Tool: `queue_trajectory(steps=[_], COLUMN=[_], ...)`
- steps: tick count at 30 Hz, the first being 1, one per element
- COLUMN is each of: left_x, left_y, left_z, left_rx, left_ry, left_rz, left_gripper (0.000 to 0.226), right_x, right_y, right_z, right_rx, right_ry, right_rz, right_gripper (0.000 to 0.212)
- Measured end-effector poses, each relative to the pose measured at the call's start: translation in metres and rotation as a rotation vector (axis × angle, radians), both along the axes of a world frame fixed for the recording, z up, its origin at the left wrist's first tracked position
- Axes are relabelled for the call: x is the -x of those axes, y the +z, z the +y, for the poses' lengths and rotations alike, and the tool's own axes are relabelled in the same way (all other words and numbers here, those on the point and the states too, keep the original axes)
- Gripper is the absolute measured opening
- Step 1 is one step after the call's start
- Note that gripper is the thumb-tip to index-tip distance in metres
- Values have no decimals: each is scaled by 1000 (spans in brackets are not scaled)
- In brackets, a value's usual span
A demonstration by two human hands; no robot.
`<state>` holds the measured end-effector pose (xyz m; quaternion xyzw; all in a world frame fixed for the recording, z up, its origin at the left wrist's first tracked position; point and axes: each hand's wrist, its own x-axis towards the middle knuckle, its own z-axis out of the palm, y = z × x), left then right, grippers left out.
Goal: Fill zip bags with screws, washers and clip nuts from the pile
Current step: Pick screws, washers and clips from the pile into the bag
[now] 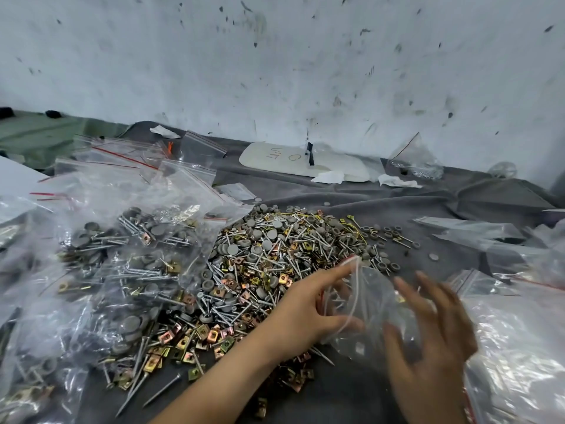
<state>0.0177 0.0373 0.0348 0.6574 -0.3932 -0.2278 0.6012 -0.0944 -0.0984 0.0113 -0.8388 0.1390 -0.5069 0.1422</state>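
Hard to make out the right hand (428, 341), smeared by motion just right of the pile (269, 255). Fingers spread and loosely bent against the clear zip bag (370, 304), clasping nothing as far as visible. Both forearms cut off at the lower edge.

Left hand (305, 310) at the pile's near right edge, forefinger and thumb pinching the bag's mouth wide. Inside the bag, a few screws, dim through crinkled film; number unreadable.

Two hands, one bag held. No counting the pile itself: far too many thin silver screws (162, 390), round grey washers (234, 249) and square brass and copper-toned clip nuts (211, 335), heaped on the rumpled, grey cloth-covered counter (397, 209).

Left of the pile, filled zip bags (122, 255) with red seal lines, overlapping too much to number. Right of the pile, flat empty bags (513, 347), partly out of frame. Behind the pile, one white rounded tray (275, 157) with illegible scrawl, against a stained white wall (275, 71).
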Motion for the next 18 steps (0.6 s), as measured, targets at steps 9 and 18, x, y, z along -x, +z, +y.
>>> queue_trajectory(steps=[9, 18], left_x=[-3, -31], left_y=[5, 4], left_z=[5, 17], left_rx=[-78, -140], left_ry=[18, 634], left_rz=[-85, -697], left_gripper=[66, 23], right_x=[-3, -5], right_y=[-2, -6], right_z=[2, -2], right_rx=[54, -4], right_ry=[61, -88], right_rz=[-84, -112], right_gripper=[21, 21])
